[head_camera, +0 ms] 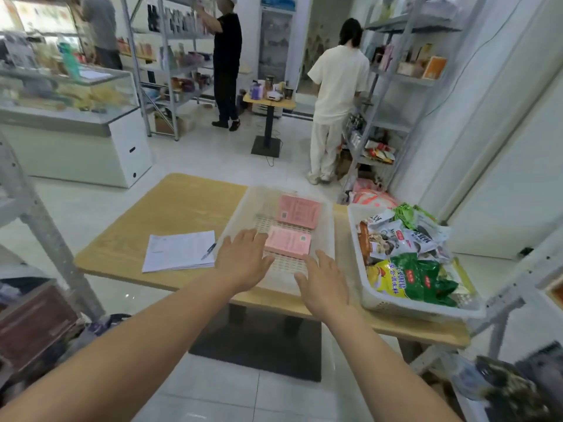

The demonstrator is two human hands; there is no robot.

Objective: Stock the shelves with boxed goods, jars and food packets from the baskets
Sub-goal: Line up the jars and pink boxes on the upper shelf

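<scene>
Reach into the clear plastic basket (234, 222) on the wooden table (182, 202): left hand (243, 260) and right hand (324, 281) flat-fingered and empty, poised either side of the nearer pink box (288, 242), probably for a two-handed lift. Beyond, a second pink box (300, 211); alongside, food packets (408, 269) heaped in another basket (353, 229).

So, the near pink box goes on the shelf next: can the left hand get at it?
Probably yes. The left hand hovers open over the basket, right beside the near pink box, and nothing lies on the box.
</scene>
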